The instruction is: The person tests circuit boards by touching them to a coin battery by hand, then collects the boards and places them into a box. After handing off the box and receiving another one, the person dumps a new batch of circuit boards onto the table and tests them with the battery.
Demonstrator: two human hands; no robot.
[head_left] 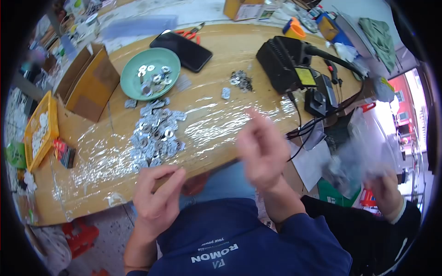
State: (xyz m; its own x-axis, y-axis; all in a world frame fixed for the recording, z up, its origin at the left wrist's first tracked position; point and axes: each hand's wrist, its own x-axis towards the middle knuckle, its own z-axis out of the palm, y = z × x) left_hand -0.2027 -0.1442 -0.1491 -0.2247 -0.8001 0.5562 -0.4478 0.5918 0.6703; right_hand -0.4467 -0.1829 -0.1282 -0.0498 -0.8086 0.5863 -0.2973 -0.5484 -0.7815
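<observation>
My left hand [159, 198] is at the table's front edge, just below a heap of small silvery metal parts [156, 133]. Its thumb and forefinger are pinched together; whatever may be between them is too small to make out. Over the edge of the table, to the right of the heap, my right hand [262, 149] is smeared by motion, so its fingers do not show clearly. Behind the heap sits a green bowl [130, 69] with pale rings and metal pieces in it. A smaller pile of dark metal bits [241, 80] lies beyond my right hand, with one silvery part [225, 93] beside it.
A black device [283, 62] with cables stands at the back right. A phone [184, 50], red-handled pliers [191, 33], a cardboard box [90, 85] and a yellow basket [53, 124] surround the bowl. At right, another person's hand [384, 191] holds a clear plastic bag [350, 165].
</observation>
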